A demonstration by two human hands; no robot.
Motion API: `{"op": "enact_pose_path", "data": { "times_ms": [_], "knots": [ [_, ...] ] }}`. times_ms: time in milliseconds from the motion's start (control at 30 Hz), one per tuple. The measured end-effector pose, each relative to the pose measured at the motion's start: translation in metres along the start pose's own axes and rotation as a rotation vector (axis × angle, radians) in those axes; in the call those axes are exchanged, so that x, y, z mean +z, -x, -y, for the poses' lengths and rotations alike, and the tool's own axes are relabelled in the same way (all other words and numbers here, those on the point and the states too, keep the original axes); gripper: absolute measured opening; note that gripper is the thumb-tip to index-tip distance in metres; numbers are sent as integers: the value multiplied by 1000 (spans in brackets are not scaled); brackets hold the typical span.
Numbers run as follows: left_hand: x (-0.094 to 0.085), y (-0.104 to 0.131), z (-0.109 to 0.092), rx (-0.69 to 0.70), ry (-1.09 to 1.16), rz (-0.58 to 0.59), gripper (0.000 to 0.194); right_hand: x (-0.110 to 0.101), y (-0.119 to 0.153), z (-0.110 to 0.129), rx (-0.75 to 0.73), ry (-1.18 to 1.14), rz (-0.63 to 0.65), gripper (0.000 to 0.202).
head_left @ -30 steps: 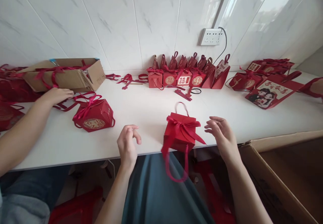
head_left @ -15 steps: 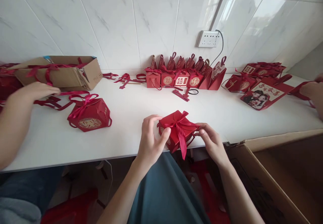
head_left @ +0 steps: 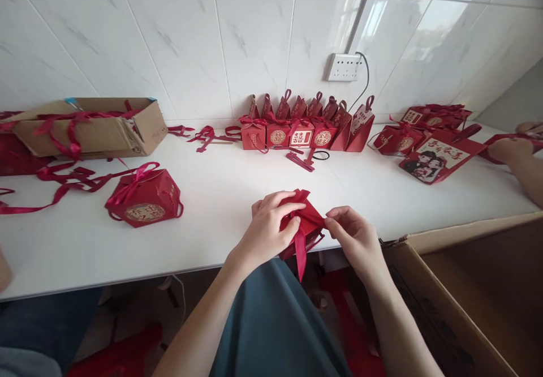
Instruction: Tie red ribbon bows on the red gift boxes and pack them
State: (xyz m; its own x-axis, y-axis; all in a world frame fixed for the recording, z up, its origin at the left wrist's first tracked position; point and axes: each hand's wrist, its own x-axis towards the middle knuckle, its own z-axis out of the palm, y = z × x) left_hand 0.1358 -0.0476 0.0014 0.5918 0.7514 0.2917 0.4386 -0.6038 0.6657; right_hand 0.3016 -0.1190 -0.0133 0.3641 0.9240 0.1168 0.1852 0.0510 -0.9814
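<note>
The red box (head_left: 313, 207) sits at the person's twelve o'clock, on the near edge of the bench (head_left: 203, 196). From nine o'clock the left hand (head_left: 268, 227) lies over its top, fingers against the ribbon (head_left: 301, 251); whether they grip, I can't tell. The right hand (head_left: 355, 235), at three, pinches one ribbon end. I'd judge the box light, thin card, easily dented; the ribbon soft, slippery. Best held by its lower sides.

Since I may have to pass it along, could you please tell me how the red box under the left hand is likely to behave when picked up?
The red box should feel fairly stiff, as its visible faces look flat. Its ribbon will probably flop, since one end hangs limply down the front. With flat sides, it seems unlikely to roll.
</note>
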Motion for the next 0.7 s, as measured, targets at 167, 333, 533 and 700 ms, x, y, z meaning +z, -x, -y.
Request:
{"op": "enact_pose_path", "data": {
  "times_ms": [167,333,533,700],
  "knots": [
    [-3,-1,0,-2,10,15,29,-3,10,-2,26,14,47,25],
    [-6,-3,0,-3,56,39,27,-3,15,-3,47,-28,90,28],
    [-6,2,9,17,260,-189,27,-21,23,-3,2,130,252,27],
    [-9,18,17,-269,302,-414,21,-50,6,-5,-22,327,138,35]
  ]
}}
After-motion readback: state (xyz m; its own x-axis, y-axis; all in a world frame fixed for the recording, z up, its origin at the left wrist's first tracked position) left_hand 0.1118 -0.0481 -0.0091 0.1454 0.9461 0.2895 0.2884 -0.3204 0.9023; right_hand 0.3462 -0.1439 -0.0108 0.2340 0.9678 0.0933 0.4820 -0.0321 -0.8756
